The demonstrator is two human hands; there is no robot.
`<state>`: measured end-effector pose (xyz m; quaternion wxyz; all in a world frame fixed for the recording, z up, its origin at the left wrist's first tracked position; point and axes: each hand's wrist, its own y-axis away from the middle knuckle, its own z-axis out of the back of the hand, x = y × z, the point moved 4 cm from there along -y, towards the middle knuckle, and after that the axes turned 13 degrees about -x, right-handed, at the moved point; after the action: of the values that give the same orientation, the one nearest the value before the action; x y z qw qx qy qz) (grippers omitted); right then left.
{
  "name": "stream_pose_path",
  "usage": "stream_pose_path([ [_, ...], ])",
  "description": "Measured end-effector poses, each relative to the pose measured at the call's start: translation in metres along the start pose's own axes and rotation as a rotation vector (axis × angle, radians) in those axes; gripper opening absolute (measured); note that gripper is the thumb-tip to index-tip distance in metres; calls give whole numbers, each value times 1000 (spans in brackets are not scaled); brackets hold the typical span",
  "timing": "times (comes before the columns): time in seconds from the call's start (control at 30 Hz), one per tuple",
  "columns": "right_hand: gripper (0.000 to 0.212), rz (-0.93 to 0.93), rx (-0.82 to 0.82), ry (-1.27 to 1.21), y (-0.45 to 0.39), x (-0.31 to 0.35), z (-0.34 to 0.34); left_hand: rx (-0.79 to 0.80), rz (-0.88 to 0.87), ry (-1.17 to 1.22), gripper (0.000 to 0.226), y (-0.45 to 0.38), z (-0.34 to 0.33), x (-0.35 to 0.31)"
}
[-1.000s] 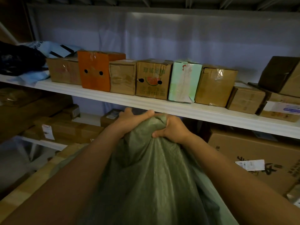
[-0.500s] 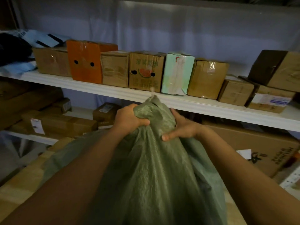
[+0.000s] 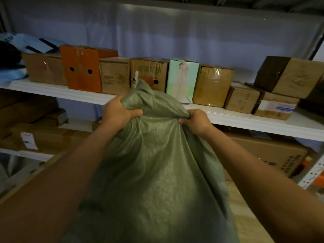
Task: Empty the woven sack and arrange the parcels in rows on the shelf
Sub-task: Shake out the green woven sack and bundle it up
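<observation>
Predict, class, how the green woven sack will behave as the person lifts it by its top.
The green woven sack is probably floppy: it bunches where the left hand and right hand grip it. It likely holds some weight, since its lower part bulges and two hands are used. Its slight sheen hints it may be slippery.

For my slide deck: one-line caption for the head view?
Both hands, left and right, grip the green woven sack before the boxed shelf.

White sheeting (image 3: 192,35) hangs behind; large cartons (image 3: 273,155) fill the lower shelf (image 3: 26,153)
</observation>
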<state>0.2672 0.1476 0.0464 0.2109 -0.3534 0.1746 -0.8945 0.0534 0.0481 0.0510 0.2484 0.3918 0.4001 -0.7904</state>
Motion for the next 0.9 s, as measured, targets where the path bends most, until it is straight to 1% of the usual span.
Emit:
stream_pose_path([
  [0.03,21,4,15,29,2,-3,-5,12,1,11,60,2,0,3],
  [0.07,21,13,-27,5,0,-1,-5,15,0,18,60,2,2,3],
  [0.17,20,16,-242,-222,-12,17,14,-34,-27,28,63,-8,8,-8],
  [0.2,20,18,-269,-279,-13,20,18,-47,-29,31,63,-11,9,-10],
  [0.23,20,12,-251,-307,-11,19,17,-51,-30,26,64,-12,9,-9],
  [0.33,16,-50,-80,-256,2,2,-5,-6,-11,5,62,-9,4,3],
  [0.4,12,-87,-68,-303,5,-3,-8,-4,6,15,59,-10,4,7],
  [0.43,14,-97,-59,-353,3,-4,-5,-18,17,20,59,-13,6,7],
  [0.47,21,-101,0,-380,2,-5,-3,-34,33,30,59,-16,8,6],
  [0.5,36,-104,126,-362,4,-6,-3,-41,60,48,59,-18,9,7],
  [0.57,74,-154,453,-184,15,-18,-14,-29,135,88,61,-21,7,14],
  [0.6,85,-182,554,-49,23,-28,-23,-6,171,81,62,-19,5,20],
  [0.63,83,-203,586,75,28,-40,-30,24,195,57,63,-16,2,26],
  [0.67,71,-215,551,154,29,-47,-33,46,216,37,64,-13,-1,32],
  [0.7,55,-242,457,159,26,-50,-31,59,234,26,65,-11,-5,37],
  [0.73,42,-310,331,88,22,-49,-25,57,249,21,65,-9,-5,40],
  [0.8,26,-494,39,-167,8,-48,-14,70,256,6,64,-7,-9,45],
  [0.83,21,-558,-71,-305,3,-46,-9,106,247,-19,64,-5,-12,47],
  [0.87,16,-602,-142,-460,1,-40,-8,156,239,-40,65,-3,-15,48],
  [0.9,16,-623,-160,-630,1,-32,-11,224,223,-40,66,2,-19,47],
])
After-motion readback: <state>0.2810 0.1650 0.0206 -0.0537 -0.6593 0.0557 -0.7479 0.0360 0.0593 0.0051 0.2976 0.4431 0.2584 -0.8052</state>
